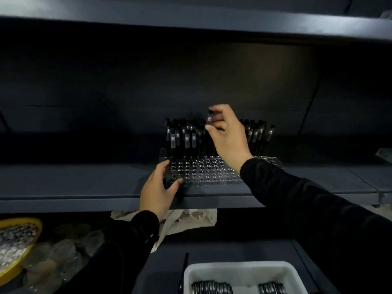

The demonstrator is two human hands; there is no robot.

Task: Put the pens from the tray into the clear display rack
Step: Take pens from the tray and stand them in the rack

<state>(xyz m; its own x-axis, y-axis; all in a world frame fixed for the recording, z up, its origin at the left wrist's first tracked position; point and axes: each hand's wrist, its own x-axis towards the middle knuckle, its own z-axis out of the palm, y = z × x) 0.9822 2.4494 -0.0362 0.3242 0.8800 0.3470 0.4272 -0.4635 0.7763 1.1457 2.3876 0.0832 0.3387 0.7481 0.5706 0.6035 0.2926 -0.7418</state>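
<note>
The clear display rack (212,170) stands on a dark shelf, its top full of round holes. Several black pens (182,136) stand upright in its back rows, on the left and on the right. My right hand (227,134) pinches the top of one black pen (209,118) above the rack's back middle; the pen's lower part is hidden in shadow. My left hand (158,189) grips the rack's front left corner. A white tray (244,270) at the bottom holds several dark pens (212,287) lying in bundles.
A higher shelf (191,20) overhangs the rack. Below the rack's shelf lies a crumpled white bag (191,217). A yellow-rimmed container (14,240) and clear plastic wrappings sit at the lower left. One black pen (184,270) lies left of the tray.
</note>
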